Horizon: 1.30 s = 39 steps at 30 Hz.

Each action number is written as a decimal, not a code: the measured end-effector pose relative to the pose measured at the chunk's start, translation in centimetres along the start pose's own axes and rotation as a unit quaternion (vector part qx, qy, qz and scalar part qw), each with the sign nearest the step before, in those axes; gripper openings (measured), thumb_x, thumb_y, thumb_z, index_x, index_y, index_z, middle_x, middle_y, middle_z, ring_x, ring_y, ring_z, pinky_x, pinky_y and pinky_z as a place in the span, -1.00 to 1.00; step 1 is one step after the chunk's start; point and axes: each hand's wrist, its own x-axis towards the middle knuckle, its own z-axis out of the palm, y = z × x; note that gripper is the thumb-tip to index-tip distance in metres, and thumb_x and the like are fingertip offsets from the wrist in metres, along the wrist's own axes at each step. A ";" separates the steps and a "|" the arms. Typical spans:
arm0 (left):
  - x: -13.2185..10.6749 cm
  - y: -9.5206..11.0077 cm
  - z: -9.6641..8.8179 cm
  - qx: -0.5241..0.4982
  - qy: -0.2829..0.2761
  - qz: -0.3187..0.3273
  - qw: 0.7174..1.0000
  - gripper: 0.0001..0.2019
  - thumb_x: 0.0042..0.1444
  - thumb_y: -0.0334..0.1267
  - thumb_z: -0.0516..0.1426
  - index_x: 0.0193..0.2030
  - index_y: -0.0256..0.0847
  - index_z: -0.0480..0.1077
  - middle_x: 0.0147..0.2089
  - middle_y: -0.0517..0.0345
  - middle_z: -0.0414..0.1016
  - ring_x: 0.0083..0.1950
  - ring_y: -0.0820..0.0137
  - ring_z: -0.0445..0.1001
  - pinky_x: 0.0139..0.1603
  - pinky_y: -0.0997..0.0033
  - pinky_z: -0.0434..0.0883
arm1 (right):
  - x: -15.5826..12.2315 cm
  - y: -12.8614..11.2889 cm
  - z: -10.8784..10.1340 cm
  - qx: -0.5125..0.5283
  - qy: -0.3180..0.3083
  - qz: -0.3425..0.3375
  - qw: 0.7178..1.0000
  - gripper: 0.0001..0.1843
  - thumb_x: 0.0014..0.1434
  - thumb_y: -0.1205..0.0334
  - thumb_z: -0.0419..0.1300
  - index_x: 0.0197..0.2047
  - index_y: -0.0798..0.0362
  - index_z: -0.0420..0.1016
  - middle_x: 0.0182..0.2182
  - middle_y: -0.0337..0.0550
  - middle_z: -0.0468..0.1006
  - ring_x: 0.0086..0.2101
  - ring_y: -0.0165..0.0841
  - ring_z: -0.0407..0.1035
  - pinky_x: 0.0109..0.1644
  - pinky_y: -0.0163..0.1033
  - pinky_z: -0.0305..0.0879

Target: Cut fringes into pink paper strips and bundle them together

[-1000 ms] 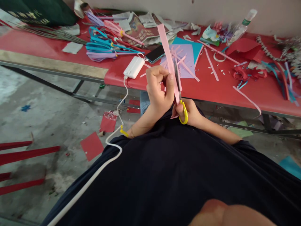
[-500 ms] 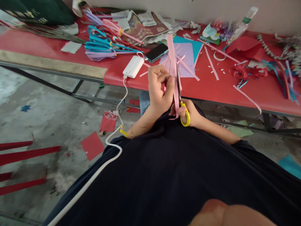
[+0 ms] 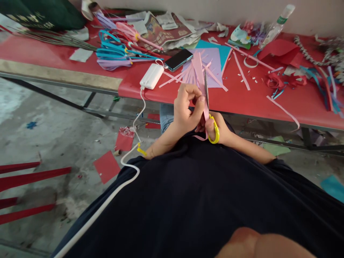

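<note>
My left hand point(image 3: 185, 109) is closed in a pinch on a long pink paper strip point(image 3: 199, 70), which stands upright in front of my chest. My right hand point(image 3: 216, 129) grips yellow-handled scissors point(image 3: 212, 125); their blades point up along the right edge of the strip. The strip's lower end curls over my right fingers. Both hands are close together at the front edge of the red table point(image 3: 242, 100).
A white power bank point(image 3: 152, 76) with a white cable point(image 3: 135, 122), a black phone point(image 3: 178, 59), purple paper point(image 3: 212, 68), cut strips, paper flowers point(image 3: 118, 53) and scraps cover the table. Red paper pieces point(image 3: 106, 166) lie on the concrete floor at left.
The pink strip's free top has got shorter and sunk lower. Both hands and the scissors have shifted a little to the right and down.
</note>
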 end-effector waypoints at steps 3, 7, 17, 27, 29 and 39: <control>0.0 0.0 -0.1 0.002 -0.008 0.009 1.000 -0.79 0.49 -0.02 0.16 -0.03 -0.09 0.35 -0.21 0.20 0.38 -0.38 0.53 0.43 -0.33 0.42 0.47 | -0.1 0.2 0.0 -0.013 0.003 -0.002 1.000 -0.19 0.30 -0.60 0.02 -0.38 0.05 0.48 -0.50 -0.12 0.56 -0.50 -0.34 0.54 -0.45 -0.25 0.43; -0.2 -0.3 -0.2 -0.006 -0.018 -0.007 1.000 -0.78 0.48 0.00 0.17 -0.08 -0.09 0.37 -0.25 0.19 0.40 -0.39 0.51 0.41 -0.36 0.40 0.43 | -0.1 0.3 0.0 -0.015 0.012 0.009 1.000 -0.18 0.26 -0.62 0.04 -0.41 0.04 0.48 -0.54 -0.13 0.55 -0.51 -0.32 0.54 -0.47 -0.24 0.40; -0.3 -0.3 -0.4 -0.017 -0.026 -0.026 0.999 -0.76 0.46 0.02 0.18 -0.10 -0.09 0.41 -0.26 0.20 0.38 -0.38 0.48 0.42 -0.29 0.36 0.45 | 0.0 0.1 0.0 -0.015 0.026 -0.006 1.000 -0.21 0.29 -0.57 0.08 -0.43 0.05 0.47 -0.58 -0.12 0.56 -0.57 -0.34 0.50 -0.51 -0.24 0.31; -0.5 -0.4 -0.7 -0.002 -0.039 -0.030 0.999 -0.74 0.45 0.06 0.18 -0.08 -0.09 0.44 -0.27 0.19 0.40 -0.37 0.47 0.44 -0.29 0.34 0.49 | 0.0 -0.4 -0.1 -0.032 0.038 0.004 0.999 -0.19 0.23 -0.63 0.05 -0.45 0.01 0.41 -0.58 -0.15 0.53 -0.56 -0.35 0.45 -0.50 -0.21 0.28; -0.5 -0.1 -0.7 -0.010 -0.037 -0.033 0.999 -0.75 0.44 0.04 0.19 -0.10 -0.09 0.46 -0.27 0.18 0.42 -0.38 0.47 0.44 -0.30 0.35 0.48 | 0.0 -0.4 -0.1 -0.024 0.037 0.001 0.999 -0.20 0.24 -0.63 0.06 -0.43 0.01 0.41 -0.56 -0.15 0.53 -0.55 -0.36 0.44 -0.50 -0.21 0.27; 0.1 1.4 -1.0 -0.006 -0.070 0.026 0.997 -0.94 0.44 -0.22 0.16 -0.09 -0.10 0.43 -0.35 0.24 0.46 -0.45 0.51 0.44 -0.46 0.47 0.37 | 0.2 -0.9 -0.4 -0.055 0.041 0.001 0.998 -0.20 0.24 -0.65 0.04 -0.46 -0.02 0.28 -0.57 -0.20 0.38 -0.54 -0.39 0.28 -0.51 -0.22 0.23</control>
